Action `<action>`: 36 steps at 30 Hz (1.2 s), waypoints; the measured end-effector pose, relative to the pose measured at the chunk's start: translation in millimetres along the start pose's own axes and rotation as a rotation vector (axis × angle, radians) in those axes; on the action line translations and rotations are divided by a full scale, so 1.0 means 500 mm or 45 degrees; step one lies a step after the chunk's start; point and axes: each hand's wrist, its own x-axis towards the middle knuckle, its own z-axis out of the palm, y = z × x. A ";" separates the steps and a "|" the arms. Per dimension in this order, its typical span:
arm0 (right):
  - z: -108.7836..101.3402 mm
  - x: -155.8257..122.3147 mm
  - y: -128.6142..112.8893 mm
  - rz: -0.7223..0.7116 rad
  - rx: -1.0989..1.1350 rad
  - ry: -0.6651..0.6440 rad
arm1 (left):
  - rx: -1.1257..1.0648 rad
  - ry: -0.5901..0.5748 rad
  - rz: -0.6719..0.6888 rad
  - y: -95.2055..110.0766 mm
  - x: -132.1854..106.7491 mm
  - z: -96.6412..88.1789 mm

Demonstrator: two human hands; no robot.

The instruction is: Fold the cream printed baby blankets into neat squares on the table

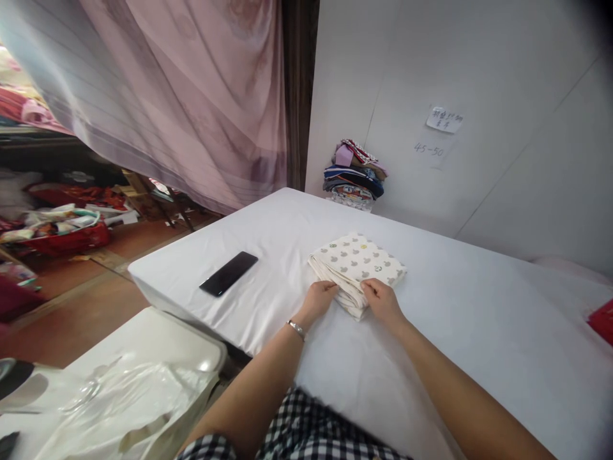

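A folded cream cloth (pixel 360 259) with a small grey print lies on the white-covered table (pixel 460 306) in front of me. Its several layers show along the near edge. My left hand (pixel 322 299), with a silver bracelet on the wrist, pinches the near left part of that edge. At the near right part, my right hand (pixel 383 300) grips the layers between thumb and fingers. The cloth's far side rests flat on the table. Fingertips of both hands are partly hidden in the fabric.
A black phone (pixel 228 273) lies left of the cloth. Folded garments (pixel 355 172) are piled at the back by the white wall (pixel 479 76). A pink curtain (pixel 215 96) hangs at the left. A plastic bag (pixel 143 396) sits on a lower white surface. Something red (pixel 602 321) is at the right edge.
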 end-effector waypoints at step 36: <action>0.038 -0.042 0.002 -0.455 -0.389 -0.049 | 0.284 0.279 0.050 -0.016 0.017 -0.004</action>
